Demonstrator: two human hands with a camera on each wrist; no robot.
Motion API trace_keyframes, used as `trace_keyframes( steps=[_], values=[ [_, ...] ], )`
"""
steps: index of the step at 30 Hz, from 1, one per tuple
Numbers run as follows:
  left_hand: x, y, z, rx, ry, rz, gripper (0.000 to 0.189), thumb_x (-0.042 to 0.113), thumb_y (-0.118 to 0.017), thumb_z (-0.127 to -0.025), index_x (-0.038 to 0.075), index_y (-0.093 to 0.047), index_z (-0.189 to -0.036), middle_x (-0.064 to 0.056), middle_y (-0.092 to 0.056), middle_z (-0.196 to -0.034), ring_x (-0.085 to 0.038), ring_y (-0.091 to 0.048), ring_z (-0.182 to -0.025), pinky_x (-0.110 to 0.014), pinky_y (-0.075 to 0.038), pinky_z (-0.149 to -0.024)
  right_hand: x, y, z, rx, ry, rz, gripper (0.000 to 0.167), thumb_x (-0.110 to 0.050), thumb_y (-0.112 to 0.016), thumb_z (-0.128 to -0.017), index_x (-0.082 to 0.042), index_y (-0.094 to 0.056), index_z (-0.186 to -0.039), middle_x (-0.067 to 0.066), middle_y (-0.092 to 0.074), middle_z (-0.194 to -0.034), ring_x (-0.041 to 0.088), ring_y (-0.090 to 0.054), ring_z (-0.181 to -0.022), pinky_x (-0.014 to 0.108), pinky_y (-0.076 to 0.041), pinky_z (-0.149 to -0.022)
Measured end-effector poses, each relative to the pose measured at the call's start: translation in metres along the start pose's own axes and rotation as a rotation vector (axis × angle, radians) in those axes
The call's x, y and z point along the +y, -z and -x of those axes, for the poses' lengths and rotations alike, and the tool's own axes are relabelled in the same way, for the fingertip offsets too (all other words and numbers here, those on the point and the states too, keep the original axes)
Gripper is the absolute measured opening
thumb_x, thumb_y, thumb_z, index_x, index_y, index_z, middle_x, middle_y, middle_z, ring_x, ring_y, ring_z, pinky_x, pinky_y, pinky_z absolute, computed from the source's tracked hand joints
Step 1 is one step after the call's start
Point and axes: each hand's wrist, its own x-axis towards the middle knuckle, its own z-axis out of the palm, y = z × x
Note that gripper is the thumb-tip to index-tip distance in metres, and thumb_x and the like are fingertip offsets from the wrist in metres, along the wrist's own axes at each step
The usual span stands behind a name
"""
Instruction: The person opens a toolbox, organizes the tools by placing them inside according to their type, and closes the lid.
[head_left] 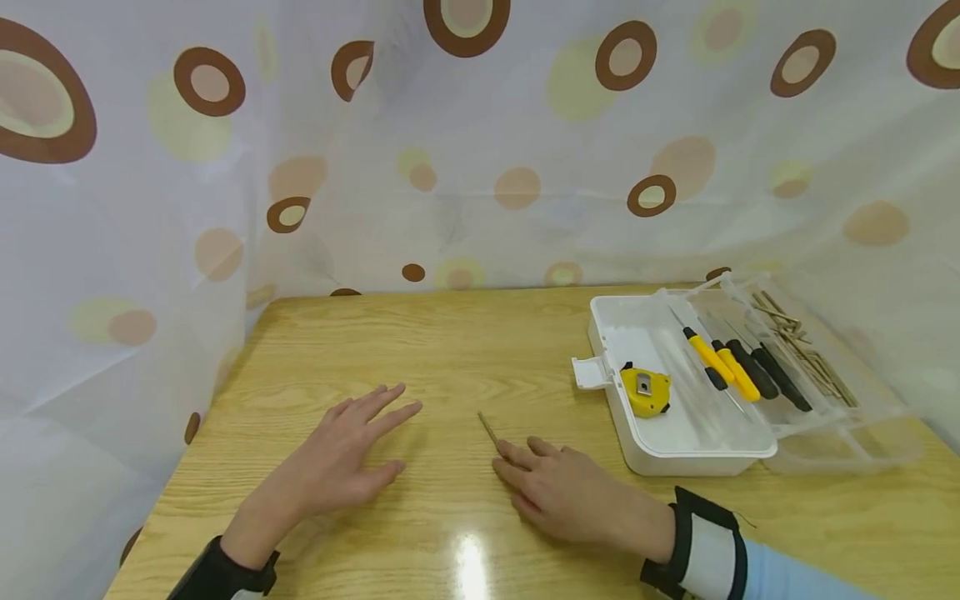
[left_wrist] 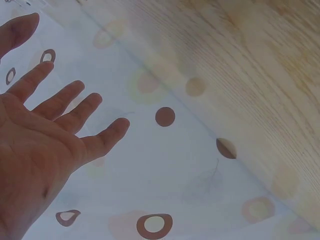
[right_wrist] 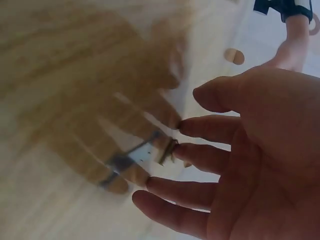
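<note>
On the wooden table (head_left: 420, 333) lies a thin brass-coloured rod (head_left: 487, 427), like the bent hex keys (head_left: 806, 354) in the toolbox lid. My right hand (head_left: 562, 492) is low over the table, palm down, fingertips at the rod's near end, which they partly cover. The right wrist view shows its fingers (right_wrist: 200, 159) stretched out, one fingertip against a short brass piece (right_wrist: 168, 151). My left hand (head_left: 341, 454) hovers to the left of the rod with fingers spread and nothing in them; the left wrist view also shows its bare palm (left_wrist: 37, 145).
An open white toolbox (head_left: 675, 467) stands at the right, its clear lid (head_left: 847, 462) folded outward. Inside are a yellow tape measure (head_left: 647, 392) and several screwdrivers (head_left: 708, 357) with yellow or black handles. A patterned curtain (head_left: 465, 125) hangs behind the table and along its left side.
</note>
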Motion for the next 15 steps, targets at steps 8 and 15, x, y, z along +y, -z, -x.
trace_keyframes(
  steps=[8, 15],
  values=[
    [-0.0008, -0.0008, 0.0013, -0.004, 0.004, -0.004, 0.07, 0.028, -0.078, -0.089, 0.022, -0.049, -0.153, -0.014, -0.044, -0.16, -0.042, -0.049, -0.142, -0.07, -0.041, -0.105, 0.0089, 0.0071, 0.0037, 0.042, 0.019, -0.11, 0.015, 0.0, -0.07, -0.089, -0.009, -0.071, -0.077, -0.002, -0.068, -0.083, 0.008, -0.06, -0.07, 0.025, -0.051, -0.061],
    [-0.002, -0.0015, 0.0024, 0.009, -0.008, 0.006, 0.068, 0.027, -0.077, -0.089, 0.021, -0.051, -0.152, -0.015, -0.044, -0.16, -0.043, -0.05, -0.141, -0.07, -0.042, -0.104, 0.0095, 0.006, 0.0059, 0.034, 0.02, -0.048, 0.018, 0.001, -0.074, -0.084, -0.012, -0.062, -0.079, -0.005, -0.053, -0.068, 0.006, -0.049, -0.062, 0.022, -0.04, -0.054]
  ],
)
